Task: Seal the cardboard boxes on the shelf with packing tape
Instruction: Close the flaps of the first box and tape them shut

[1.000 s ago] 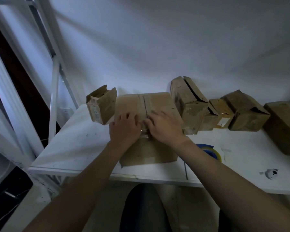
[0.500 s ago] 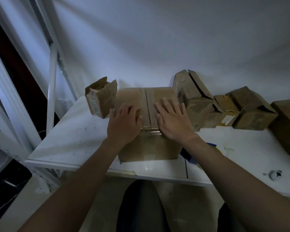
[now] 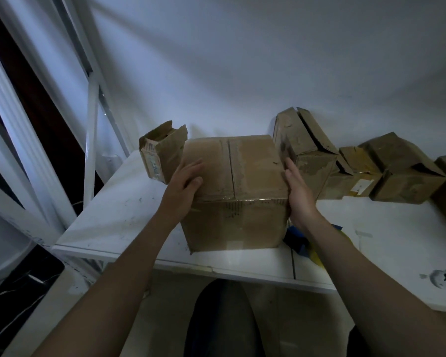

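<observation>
A big brown cardboard box (image 3: 238, 197) stands at the front of the white shelf (image 3: 119, 215), its top flaps closed with a strip of clear tape along the seam. My left hand (image 3: 184, 185) holds its upper left edge, thumb on top and fingers down the side. My right hand (image 3: 298, 194) lies flat with straight fingers against the box's right side. A blue and yellow tape roll (image 3: 300, 240) lies on the shelf just right of the box, partly hidden by my right forearm.
A small open box (image 3: 160, 153) stands to the left behind the big one. Several more cardboard boxes (image 3: 304, 153) with loose flaps line the wall to the right. White shelf posts (image 3: 90, 140) rise on the left. A dark mark (image 3: 440, 276) is on the shelf at right.
Both hands left the top seam and moved outward to the box's left and right sides. The view came closer to the box.
</observation>
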{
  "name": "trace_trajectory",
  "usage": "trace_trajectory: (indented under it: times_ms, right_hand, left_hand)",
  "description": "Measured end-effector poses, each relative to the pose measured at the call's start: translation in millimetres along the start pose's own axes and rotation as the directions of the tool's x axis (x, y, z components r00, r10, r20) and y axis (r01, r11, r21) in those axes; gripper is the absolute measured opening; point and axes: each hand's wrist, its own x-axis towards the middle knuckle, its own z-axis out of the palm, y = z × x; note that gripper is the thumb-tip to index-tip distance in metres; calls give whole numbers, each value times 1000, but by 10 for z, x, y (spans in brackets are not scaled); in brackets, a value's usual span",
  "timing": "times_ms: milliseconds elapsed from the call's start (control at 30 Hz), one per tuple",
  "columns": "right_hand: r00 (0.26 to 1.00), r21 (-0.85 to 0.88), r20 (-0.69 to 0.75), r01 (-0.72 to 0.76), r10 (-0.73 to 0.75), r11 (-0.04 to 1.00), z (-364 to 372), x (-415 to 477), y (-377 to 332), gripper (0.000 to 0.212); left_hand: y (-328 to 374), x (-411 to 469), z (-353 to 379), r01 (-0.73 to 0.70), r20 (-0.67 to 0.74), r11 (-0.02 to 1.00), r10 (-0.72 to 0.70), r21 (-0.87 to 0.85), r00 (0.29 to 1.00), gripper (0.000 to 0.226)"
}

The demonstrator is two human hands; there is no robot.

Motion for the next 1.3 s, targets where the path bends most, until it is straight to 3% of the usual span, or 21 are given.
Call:
trace_trajectory:
  times_ms: [67, 167, 267, 400, 467, 567, 667, 800, 933, 1067, 1200, 1300]
  right_hand:
    - [997, 63, -22, -78, 80, 995, -17, -14, 176, 49]
    - [990, -89, -56, -136, 131, 987, -62, -19, 300, 52]
    - [1000, -390, -1, -9, 9, 921, -163, -39, 150, 53]
    - [972, -516, 54, 223, -229, 827, -217, -29, -229, 46]
    - [944, -590, 183, 329, -274, 738, -153, 22, -440, 45]
    - [865, -701, 474, 483, -163, 525, 79, 135, -557, 47]
    - [810, -749, 583, 567, -66, 344, 227, 240, -390, 53]
    - [810, -745, 575, 577, -117, 333, 139, 261, -266, 55]
    - [760, -746, 639, 649, -116, 149, 101, 221, -267, 74]
    - [696, -702, 706, 712, -135, -3, 1, 249, -176, 87]
    - [599, -627, 747, 779, -288, -6, -144, 277, -48, 83]
    - [517, -551, 732, 832, -445, 61, -250, 293, 66, 70]
  left_hand:
    - [-11, 12, -3, -20, -1, 999, 20, 40, 1000, 33]
    - [-96, 53, -31, -67, 43, 986, 62, 151, 997, 36]
    - [-108, 87, -69, -115, 98, 960, 92, 256, 991, 41]
    - [48, 154, -110, -106, 158, 829, 22, 548, 987, 44]
    - [200, 203, -60, -160, 179, 749, 56, 642, 982, 47]
    - [409, 249, 169, -367, 345, 685, 177, 630, 922, 61]
    - [499, 228, 403, -406, 475, 680, 95, 611, 875, 79]
    - [457, 218, 446, -431, 511, 601, 42, 674, 858, 98]
    - [416, 228, 464, -482, 540, 508, 39, 714, 841, 112]
    - [389, 237, 442, -473, 533, 503, 29, 723, 846, 117]
    - [264, 239, 295, -470, 519, 483, 37, 739, 854, 118]
    - [105, 233, 61, -478, 519, 510, 70, 716, 852, 114]
